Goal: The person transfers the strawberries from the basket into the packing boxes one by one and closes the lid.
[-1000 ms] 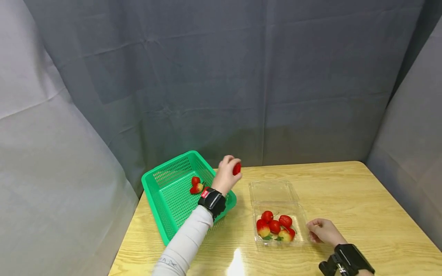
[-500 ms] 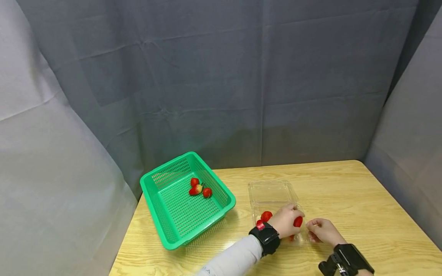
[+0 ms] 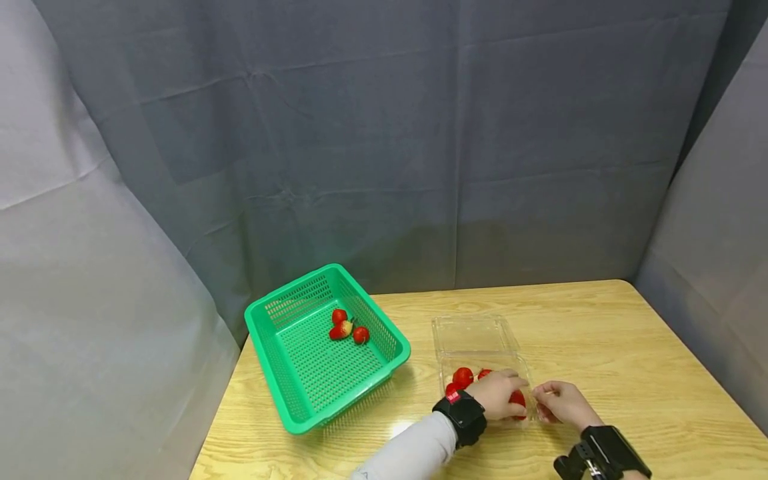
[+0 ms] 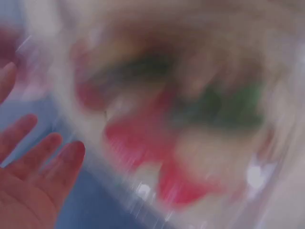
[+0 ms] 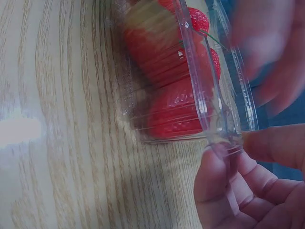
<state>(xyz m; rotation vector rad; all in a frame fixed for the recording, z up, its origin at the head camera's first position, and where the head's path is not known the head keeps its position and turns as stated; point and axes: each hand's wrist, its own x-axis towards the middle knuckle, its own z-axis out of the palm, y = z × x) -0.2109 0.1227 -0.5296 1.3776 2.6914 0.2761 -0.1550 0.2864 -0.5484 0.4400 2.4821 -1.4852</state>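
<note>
A clear plastic clamshell box [image 3: 472, 335] sits with its lid folded back, several strawberries [image 3: 463, 377] in its near half. Over that half reaches my left hand [image 3: 495, 395], close above a red strawberry [image 3: 517, 400] at the right side. In the left wrist view the fingers [image 4: 71, 160] of this hand are spread apart with nothing between them, and the fruit is blurred. My right hand [image 3: 564, 403] pinches the box's right edge; the right wrist view shows thumb and fingers at the box's corner rim [image 5: 226, 148].
To the left stands a green perforated basket [image 3: 312, 363] holding three strawberries [image 3: 341, 331]. Both are on a wooden table [image 3: 600, 333], backed by a grey cloth [image 3: 360, 133] with pale cloth at either side.
My left hand has carried a strawberry from above the basket rightward to the box, then lowered and released it there. My right hand keeps its place at the box edge.
</note>
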